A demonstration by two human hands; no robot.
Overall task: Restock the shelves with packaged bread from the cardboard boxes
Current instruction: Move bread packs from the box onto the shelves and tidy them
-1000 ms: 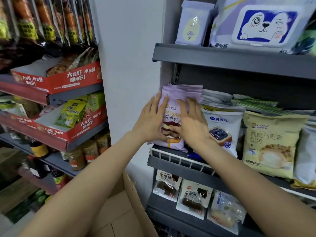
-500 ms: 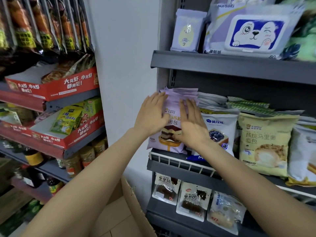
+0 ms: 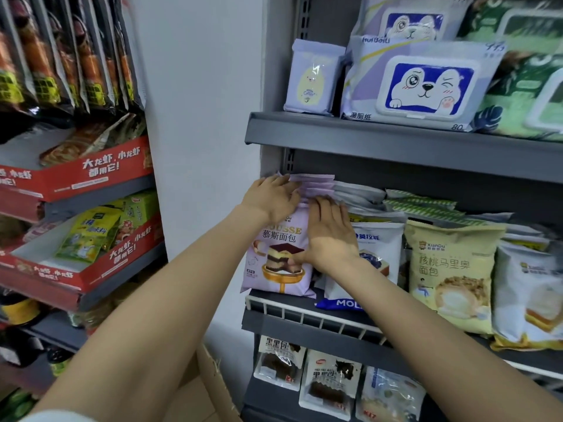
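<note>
on middle shelf (image 3: pixel 307 313) | left hand (image 3: pixel 272 196), right hand (image 3: pixel 330 231) | fingers flat, pressing purple bread packs (image 3: pixel 278 269)

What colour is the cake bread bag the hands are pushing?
Light purple bread bag, seen from the head view.

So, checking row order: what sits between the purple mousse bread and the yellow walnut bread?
The head view shows a white blueberry bread pack, partly behind the right hand.
</note>
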